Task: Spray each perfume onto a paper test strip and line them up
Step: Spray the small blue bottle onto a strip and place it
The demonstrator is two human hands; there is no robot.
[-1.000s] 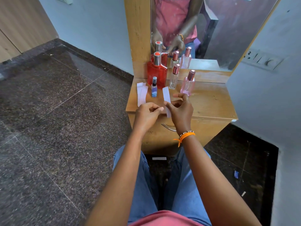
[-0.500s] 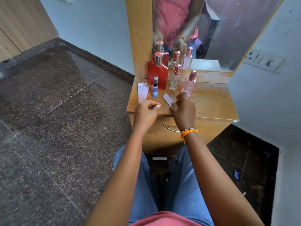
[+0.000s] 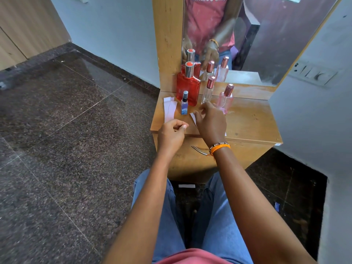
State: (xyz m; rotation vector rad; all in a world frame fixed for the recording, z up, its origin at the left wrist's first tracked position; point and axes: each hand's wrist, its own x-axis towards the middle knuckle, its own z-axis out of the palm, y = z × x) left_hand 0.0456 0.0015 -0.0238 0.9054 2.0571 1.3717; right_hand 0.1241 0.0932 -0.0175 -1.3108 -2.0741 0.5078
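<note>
A small wooden tabletop (image 3: pixel 251 121) stands in a corner — a mirror (image 3: pixel 266 35) above it. Dark speckled stone floor (image 3: pixel 66 140), pale blue walls (image 3: pixel 114 35), a switch plate (image 3: pixel 312 74) at right.

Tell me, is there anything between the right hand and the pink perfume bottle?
Nothing visible. The right hand hovers just in front of the pink perfume bottle, fingers spread, with a paper test strip lying under it. The clear bottle stands beside that path, not across it.
</note>
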